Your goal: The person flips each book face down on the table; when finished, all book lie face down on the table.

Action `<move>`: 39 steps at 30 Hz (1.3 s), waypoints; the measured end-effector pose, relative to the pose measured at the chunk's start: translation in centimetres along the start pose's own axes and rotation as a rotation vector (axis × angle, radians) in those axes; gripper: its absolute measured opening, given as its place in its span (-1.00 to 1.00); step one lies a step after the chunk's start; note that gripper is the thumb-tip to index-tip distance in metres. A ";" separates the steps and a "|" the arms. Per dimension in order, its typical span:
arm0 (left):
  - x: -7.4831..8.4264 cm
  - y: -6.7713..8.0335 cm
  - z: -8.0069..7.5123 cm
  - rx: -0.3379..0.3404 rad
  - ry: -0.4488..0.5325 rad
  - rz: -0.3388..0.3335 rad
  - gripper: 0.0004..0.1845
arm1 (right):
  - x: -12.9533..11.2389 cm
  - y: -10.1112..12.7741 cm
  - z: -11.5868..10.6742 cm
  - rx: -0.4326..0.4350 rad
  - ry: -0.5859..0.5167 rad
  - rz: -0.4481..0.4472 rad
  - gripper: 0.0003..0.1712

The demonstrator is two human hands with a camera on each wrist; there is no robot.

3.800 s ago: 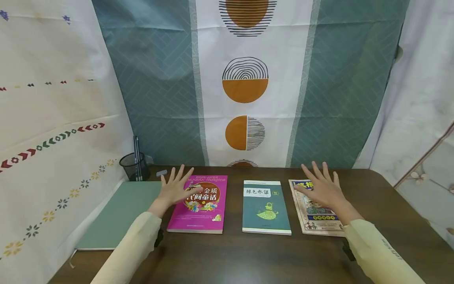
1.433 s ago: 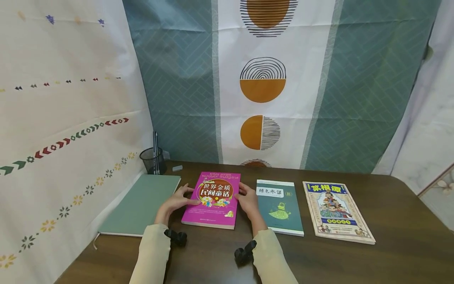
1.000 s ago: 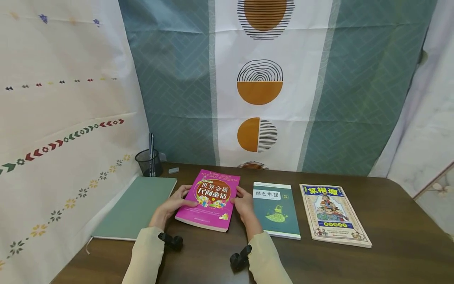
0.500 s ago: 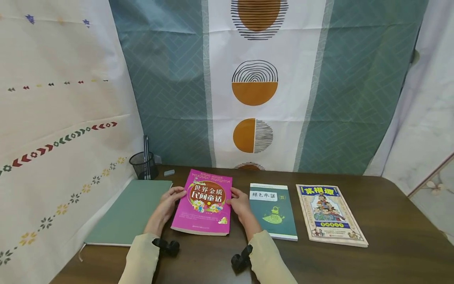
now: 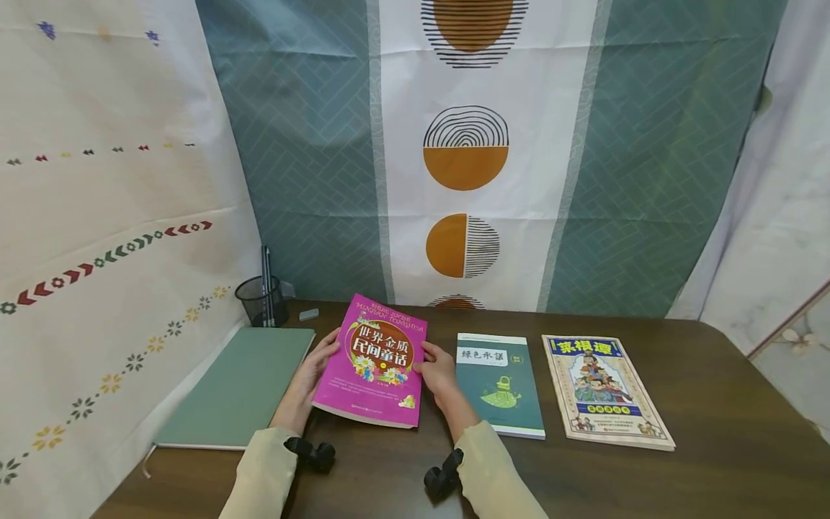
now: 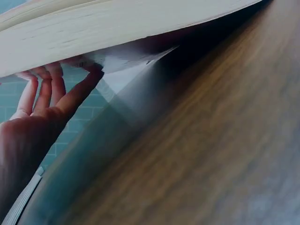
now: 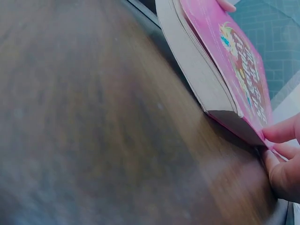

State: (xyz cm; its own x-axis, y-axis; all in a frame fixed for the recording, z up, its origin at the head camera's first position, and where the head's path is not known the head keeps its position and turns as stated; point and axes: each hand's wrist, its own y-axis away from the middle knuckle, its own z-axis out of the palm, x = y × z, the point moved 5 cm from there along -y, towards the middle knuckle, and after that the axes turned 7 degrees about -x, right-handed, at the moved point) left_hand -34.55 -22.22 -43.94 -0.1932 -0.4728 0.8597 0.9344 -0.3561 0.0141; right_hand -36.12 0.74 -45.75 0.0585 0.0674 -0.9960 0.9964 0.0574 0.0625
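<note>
- Pink book (image 5: 377, 365) held between both hands, far edge tilted up off the table (image 5: 713, 432), near edge low, between the green notebook (image 5: 240, 386) and the teal book (image 5: 498, 383).
- Left hand (image 5: 310, 375) at the pink book's left edge, fingers (image 6: 44, 89) nearly straight under the cover, thumb along the edge.
- Right hand (image 5: 439, 375) at its right edge, fingertips (image 7: 281, 133) curled round the cover's corner, pinching it.
- Comic-cover book (image 5: 603, 389) flat to the right of the teal book, apart from it.
- Mesh pen cup (image 5: 261, 300) with pens in the far left corner, small eraser (image 5: 308, 314) just beside it.
- Patterned curtain (image 5: 463, 144) hanging behind.
</note>
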 end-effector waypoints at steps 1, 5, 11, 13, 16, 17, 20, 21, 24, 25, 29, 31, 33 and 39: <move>-0.1 0.0 0.0 -0.004 -0.002 0.003 -0.59 | 0.0 0.0 0.0 -0.001 -0.004 0.000 -0.35; -0.3 0.0 -0.1 -0.012 -0.039 -0.014 -0.53 | 0.0 0.0 0.1 0.008 -0.025 -0.006 -0.33; -0.1 -0.2 1.0 -0.049 -0.082 -0.010 -0.38 | 0.2 -0.3 -0.1 0.030 -0.047 -0.006 -0.35; 0.1 -0.3 1.4 -0.033 -0.063 0.009 -0.38 | 0.2 -0.4 -0.1 0.027 -0.058 -0.005 -0.35; 0.4 -0.4 2.1 0.003 -0.028 0.028 -0.40 | 0.2 -0.3 0.0 0.016 -0.072 -0.016 -0.36; 0.4 -0.5 2.3 0.016 -0.017 0.032 -0.40 | 0.2 -0.3 0.0 0.012 -0.081 -0.017 -0.36; 0.7 -0.4 3.1 0.036 -0.011 0.048 -0.40 | 0.1 -0.3 -0.1 -0.005 -0.102 -0.037 -0.35; 0.8 -0.4 3.3 0.042 -0.012 0.053 -0.40 | 0.2 -0.4 -0.1 -0.010 -0.112 -0.040 -0.34; 1.2 -0.4 4.0 0.050 -0.027 0.082 -0.40 | 0.1 -0.5 -0.1 -0.013 -0.138 -0.053 -0.35; 1.2 -0.4 4.2 0.048 -0.031 0.094 -0.39 | 0.0 -0.5 -0.2 -0.007 -0.143 -0.054 -0.35; 1.7 -0.5 5.1 0.039 -0.055 0.150 -0.37 | -0.5 -0.2 -0.6 0.044 -0.118 -0.074 -0.38; 1.9 -0.6 5.6 0.035 -0.076 0.180 -0.36 | -1.2 0.1 -0.8 0.082 -0.061 -0.104 -0.39; 2.0 -0.7 6.2 0.032 -0.091 0.205 -0.35 | -2.2 0.4 -1.0 0.127 0.013 -0.146 -0.40; 2.6 -0.3 7.6 0.044 -0.133 0.248 -0.32 | -4.8 1.4 -0.3 0.159 0.166 -0.244 -0.37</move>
State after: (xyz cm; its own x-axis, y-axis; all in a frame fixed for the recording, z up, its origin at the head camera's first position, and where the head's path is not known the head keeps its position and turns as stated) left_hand -33.03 -17.22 -37.87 0.0812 -0.4304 0.8990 0.9608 -0.2061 -0.1855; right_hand -35.05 0.80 -40.83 -0.1803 0.2326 -0.9557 0.9778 -0.0634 -0.1999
